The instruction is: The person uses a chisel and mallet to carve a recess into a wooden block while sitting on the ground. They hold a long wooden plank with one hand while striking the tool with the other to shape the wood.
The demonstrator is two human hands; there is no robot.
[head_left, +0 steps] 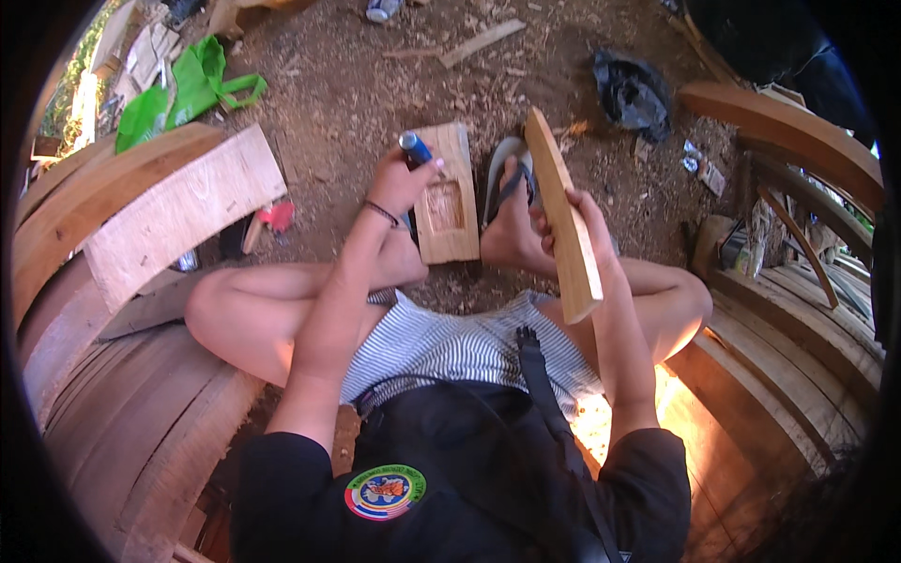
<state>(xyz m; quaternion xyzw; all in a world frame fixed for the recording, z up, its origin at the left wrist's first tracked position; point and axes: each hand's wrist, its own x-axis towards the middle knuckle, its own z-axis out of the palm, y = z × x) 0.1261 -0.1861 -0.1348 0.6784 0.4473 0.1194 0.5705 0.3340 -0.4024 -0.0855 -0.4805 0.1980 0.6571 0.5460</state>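
Observation:
My left hand [399, 183] is wrapped round the blue handle of a chisel [414, 147]; the handle's metal-capped end points up and the blade is hidden. That hand is over the left side of a pale wooden block [450, 246], which lies on the ground between my feet. A shallow rectangular recess [444, 205] with a rough floor is cut into the block. My right hand [584, 225] grips a long, flat wooden board [561, 211] near its middle, fingers curled round its edge. The board is tilted and held above my right foot, apart from the block.
Wood chips cover the dirt ground. Curved timbers [113, 178] and a pale plank [188, 206] are at my left, with a green bag [183, 94] beyond. A red-headed tool [275, 217] lies by my left knee. More timbers [788, 131] stand at my right, near a black plastic bag [631, 94].

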